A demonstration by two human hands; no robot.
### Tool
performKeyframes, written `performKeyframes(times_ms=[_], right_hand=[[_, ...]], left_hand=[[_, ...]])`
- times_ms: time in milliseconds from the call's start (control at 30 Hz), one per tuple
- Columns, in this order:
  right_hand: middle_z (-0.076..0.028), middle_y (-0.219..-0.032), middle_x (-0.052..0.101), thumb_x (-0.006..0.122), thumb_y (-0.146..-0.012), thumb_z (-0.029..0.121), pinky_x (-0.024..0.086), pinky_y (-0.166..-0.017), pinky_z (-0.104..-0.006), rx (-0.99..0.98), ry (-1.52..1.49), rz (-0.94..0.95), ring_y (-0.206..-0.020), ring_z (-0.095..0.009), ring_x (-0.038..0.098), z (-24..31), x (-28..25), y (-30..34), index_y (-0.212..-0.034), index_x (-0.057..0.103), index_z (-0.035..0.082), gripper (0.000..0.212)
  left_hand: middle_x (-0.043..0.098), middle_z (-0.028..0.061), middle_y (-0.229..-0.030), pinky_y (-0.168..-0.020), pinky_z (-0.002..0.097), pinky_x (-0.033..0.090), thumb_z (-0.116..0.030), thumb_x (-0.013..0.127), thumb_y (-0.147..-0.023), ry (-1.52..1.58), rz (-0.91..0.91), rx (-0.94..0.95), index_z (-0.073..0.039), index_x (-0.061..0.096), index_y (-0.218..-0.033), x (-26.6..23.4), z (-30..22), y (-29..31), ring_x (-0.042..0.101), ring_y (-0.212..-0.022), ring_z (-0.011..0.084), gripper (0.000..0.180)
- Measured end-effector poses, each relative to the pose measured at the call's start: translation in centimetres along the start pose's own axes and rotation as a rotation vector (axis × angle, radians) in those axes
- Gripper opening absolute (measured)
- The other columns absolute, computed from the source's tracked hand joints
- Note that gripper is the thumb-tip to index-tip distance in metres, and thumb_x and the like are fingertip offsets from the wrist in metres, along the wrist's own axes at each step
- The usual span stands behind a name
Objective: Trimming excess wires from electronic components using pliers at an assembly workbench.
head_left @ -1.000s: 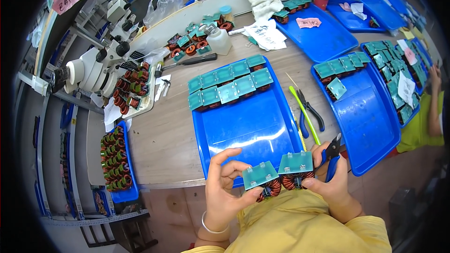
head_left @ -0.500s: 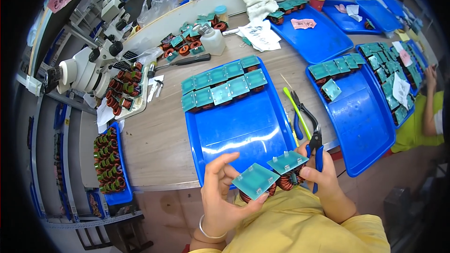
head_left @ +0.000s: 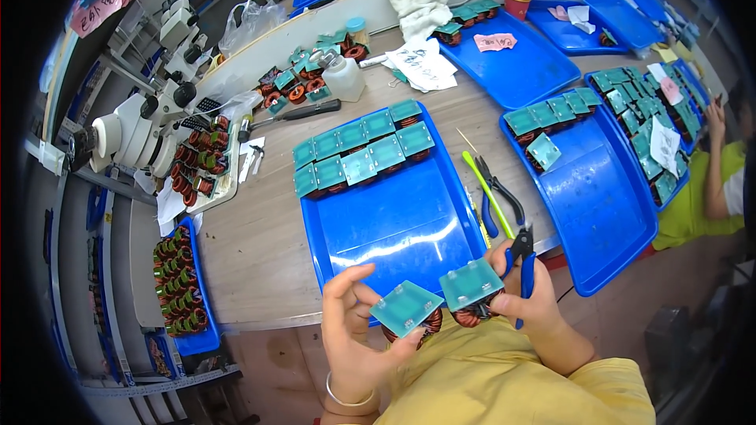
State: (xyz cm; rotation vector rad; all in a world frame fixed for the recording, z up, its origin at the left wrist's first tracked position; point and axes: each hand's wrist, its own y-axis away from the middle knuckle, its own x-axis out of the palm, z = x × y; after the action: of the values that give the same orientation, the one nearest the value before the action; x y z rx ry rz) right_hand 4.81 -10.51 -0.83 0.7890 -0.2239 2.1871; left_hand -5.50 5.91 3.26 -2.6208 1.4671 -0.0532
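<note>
Pinched between thumb and fingers, my left hand (head_left: 346, 350) holds a copper coil with a square green circuit board (head_left: 405, 307) on top, its board tilted. Beside it, my right hand (head_left: 543, 311) grips a second coil with a green circuit board (head_left: 471, 285), thumb on its near edge. Blue-handled cutting pliers (head_left: 527, 274) rest in the same right hand, jaws pointing up and away. Both coils are partly hidden under their boards. Just beyond the hands lies a blue tray (head_left: 370, 224) with two rows of board-topped coils (head_left: 358, 165) at its far end.
Right of the tray lie black-and-blue pliers (head_left: 504, 193) and a green stick tool (head_left: 484, 189). Another blue tray (head_left: 594, 212) holds more boards. A screwdriver (head_left: 311, 110), a bottle (head_left: 344, 79) and microscopes (head_left: 130, 130) stand farther left. A co-worker's arm (head_left: 717, 165) shows at right.
The view has shifted slightly. My left hand has moved a little left, widening the gap between the boards. The right-hand board has turned and shows more of its top.
</note>
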Motion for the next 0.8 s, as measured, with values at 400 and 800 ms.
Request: performKeyframes(times_ms=[400, 800], right_hand=[[-0.004, -0.075, 0.047, 0.083, -0.059, 0.012, 0.038, -0.059, -0.0226, -0.577, 0.785, -0.084, -0.066, -0.011, 0.046, 0.1, 0.6, -0.1, -0.087, 0.044, 0.006, 0.049], [-0.005, -0.079, 0.051, 0.083, -0.054, 0.016, 0.034, -0.054, -0.0315, -1.005, 1.176, -0.034, -0.061, -0.019, 0.047, -0.6, 1.3, -0.6, -0.082, 0.047, 0.010, 0.047]], left_hand=[[0.043, 0.0022, -0.081, -0.062, 0.0170, 0.043, -0.003, 0.069, -0.062, -0.077, -0.015, -0.021, 0.001, 0.038, -0.120, 0.9, 0.8, -0.2, 0.053, -0.069, 0.0076, 0.066], [0.041, 0.0023, -0.081, -0.057, 0.0188, 0.048, 0.001, 0.065, -0.066, -0.073, -0.040, -0.047, 0.001, 0.038, -0.119, 1.4, 1.7, -0.3, 0.055, -0.068, 0.0088, 0.059]])
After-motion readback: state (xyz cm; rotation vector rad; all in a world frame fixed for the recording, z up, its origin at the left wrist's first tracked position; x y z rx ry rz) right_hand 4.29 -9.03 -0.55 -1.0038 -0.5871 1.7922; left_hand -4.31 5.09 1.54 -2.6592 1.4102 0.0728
